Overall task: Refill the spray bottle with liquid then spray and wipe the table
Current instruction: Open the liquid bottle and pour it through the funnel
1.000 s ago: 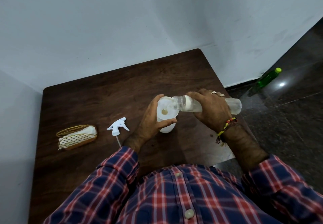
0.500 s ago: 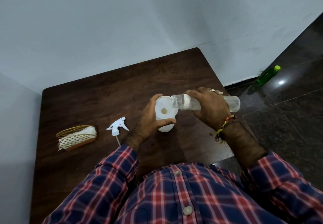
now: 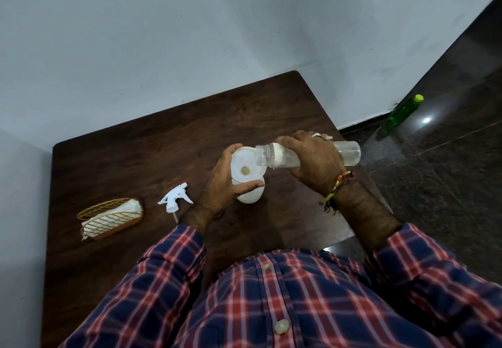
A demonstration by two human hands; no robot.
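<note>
A white spray bottle (image 3: 251,195) stands on the dark wooden table (image 3: 152,157) with a white funnel (image 3: 245,167) set in its neck. My left hand (image 3: 225,184) grips the bottle and funnel from the left. My right hand (image 3: 312,161) holds a clear plastic bottle (image 3: 350,152) tipped on its side, its open mouth over the funnel's rim. White liquid shows inside the clear bottle near its neck. The white trigger spray head (image 3: 175,198) lies on the table to the left of my left hand, its tube pointing toward me.
A gold wire basket (image 3: 108,218) holding white napkins sits at the table's left side. A green bottle (image 3: 404,110) stands on the dark floor by the wall at the right. White walls border the table's far and left sides.
Both hands and the two bottles hold nearly the same pose; the view has shifted slightly.
</note>
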